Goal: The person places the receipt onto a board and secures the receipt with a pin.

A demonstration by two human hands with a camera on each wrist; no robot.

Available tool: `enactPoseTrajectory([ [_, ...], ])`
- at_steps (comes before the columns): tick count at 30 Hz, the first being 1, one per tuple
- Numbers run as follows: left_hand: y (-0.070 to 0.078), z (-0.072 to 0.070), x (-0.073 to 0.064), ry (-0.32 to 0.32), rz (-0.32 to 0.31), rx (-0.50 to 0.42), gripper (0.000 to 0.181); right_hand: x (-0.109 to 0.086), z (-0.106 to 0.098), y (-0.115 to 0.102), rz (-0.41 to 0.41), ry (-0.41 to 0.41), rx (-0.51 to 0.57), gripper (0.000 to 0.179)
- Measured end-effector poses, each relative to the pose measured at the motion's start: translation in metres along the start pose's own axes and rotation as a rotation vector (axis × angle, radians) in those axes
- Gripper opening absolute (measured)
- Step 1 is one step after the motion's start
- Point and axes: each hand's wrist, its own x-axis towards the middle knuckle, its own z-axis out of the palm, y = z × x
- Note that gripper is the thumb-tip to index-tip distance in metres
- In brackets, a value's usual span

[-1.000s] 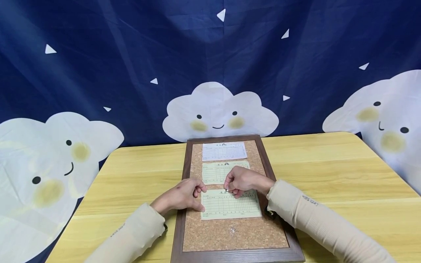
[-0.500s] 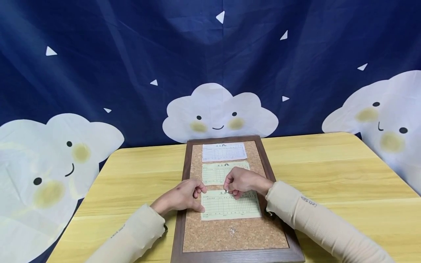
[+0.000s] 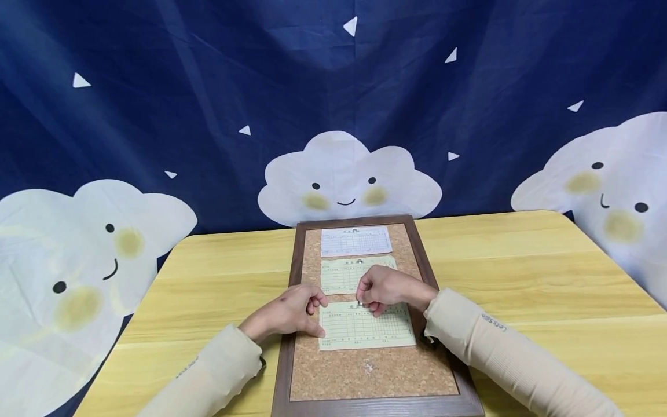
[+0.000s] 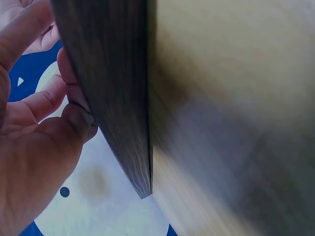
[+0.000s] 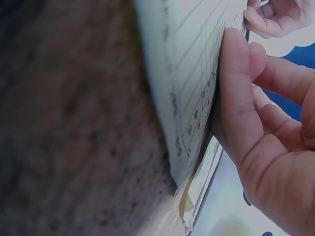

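Observation:
A framed corkboard [image 3: 333,373] lies on the table with three printed form slips in a column. My right hand [image 3: 388,288] pinches a small silver thumbtack [image 3: 359,303] at the top edge of the nearest slip [image 3: 365,329], which is pale yellow-green. At that slip's left edge, the thumb and fingertips of my left hand [image 3: 292,310] rest on the paper and cork. In the right wrist view, the fingers [image 5: 238,88] are against the slip's surface, and the tack is hidden. Dark frame wood [image 4: 110,83] blocks the left fingertips in the left wrist view.
A second yellow-green slip [image 3: 336,278] and a white slip [image 3: 354,243] lie farther up the board, each with a silver tack near its top. Below the nearest slip is a scuffed spot [image 3: 368,368] on the cork. Behind the wooden table [image 3: 229,260] hangs a blue cloud-print cloth [image 3: 333,69].

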Motion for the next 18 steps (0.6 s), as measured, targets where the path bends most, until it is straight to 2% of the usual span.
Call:
enactPoseTrajectory([
  [18,0.0013,-0.0003,-0.0010,0.003,-0.005,0.008,0.044,-0.0002,0.0013,-0.0045,0.030,0.020,-0.049,0.013],
])
